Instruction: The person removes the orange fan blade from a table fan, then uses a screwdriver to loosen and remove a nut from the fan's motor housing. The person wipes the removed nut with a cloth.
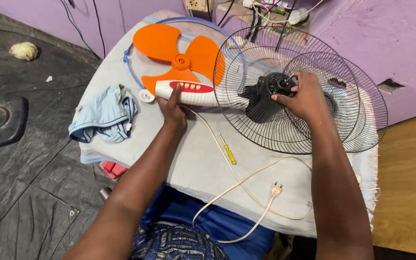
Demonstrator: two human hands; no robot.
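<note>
My left hand point(172, 107) grips the white fan body point(188, 94) with its red button panel, which lies flat on the cloth-covered table point(198, 163). My right hand point(300, 96) reaches through the black wire rear guard point(261, 130) and holds the black motor hub point(278, 84) at its centre. A second wire guard point(362, 110) lies partly under the first, to the right. The orange fan blade point(179, 55) rests behind the fan body, inside a blue plastic ring point(131, 60).
A yellow-handled screwdriver point(228, 151) and the cream power cord with its plug point(275, 190) lie near the table's front. A light blue rag point(104, 115) sits at the left edge. Wires and a socket point(196, 5) hang on the purple wall behind.
</note>
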